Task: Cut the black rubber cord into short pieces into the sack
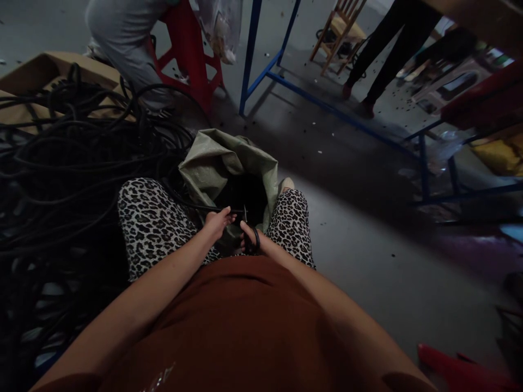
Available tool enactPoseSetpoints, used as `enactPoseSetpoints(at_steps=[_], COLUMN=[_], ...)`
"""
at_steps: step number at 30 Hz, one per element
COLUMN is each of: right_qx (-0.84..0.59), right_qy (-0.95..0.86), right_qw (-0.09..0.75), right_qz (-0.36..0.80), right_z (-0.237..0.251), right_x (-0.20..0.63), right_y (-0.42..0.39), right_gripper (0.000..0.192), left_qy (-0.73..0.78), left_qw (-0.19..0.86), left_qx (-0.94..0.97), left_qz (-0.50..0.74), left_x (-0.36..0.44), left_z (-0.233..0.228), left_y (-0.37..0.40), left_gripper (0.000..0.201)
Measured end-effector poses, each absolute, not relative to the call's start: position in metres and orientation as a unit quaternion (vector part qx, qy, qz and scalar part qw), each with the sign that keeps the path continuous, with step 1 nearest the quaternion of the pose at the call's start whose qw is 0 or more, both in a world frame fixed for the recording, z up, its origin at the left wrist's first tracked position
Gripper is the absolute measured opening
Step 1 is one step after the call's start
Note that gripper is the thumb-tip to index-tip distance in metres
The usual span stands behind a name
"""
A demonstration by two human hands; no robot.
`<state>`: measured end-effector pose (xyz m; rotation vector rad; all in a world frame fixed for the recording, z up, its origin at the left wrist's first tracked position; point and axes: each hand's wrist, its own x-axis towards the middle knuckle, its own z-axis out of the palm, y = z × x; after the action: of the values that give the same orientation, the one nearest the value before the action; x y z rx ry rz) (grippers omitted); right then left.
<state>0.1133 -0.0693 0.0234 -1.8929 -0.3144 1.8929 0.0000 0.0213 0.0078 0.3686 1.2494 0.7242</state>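
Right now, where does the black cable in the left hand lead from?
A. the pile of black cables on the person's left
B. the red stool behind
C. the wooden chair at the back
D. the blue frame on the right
A: the black cable pinched in the left hand runs back leftward into the pile of black cables, while the right hand holds scissors over the green sack.

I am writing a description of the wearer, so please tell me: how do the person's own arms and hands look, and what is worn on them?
Both forearms are bare, with no sleeves reaching them. The left hand and right hand wear no gloves. The picture is too dim to show rings or a watch.
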Motion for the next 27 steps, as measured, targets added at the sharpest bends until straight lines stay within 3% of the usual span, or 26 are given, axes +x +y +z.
enactPoseSetpoints(at_steps=[27], right_qx=[-0.724], right_qy=[-0.118], right_qw=[0.239], right_qz=[0.637], right_z=[0.0235], right_x=[0.1142], right_y=[-0.0715], right_gripper=[0.052], left_qy=[0.611], left_qw=[0.697], left_qx=[0.189], left_qz=[0.324], left_x=[0.0005], left_z=[0.0133], left_y=[0.0223], left_gripper=[0.019])
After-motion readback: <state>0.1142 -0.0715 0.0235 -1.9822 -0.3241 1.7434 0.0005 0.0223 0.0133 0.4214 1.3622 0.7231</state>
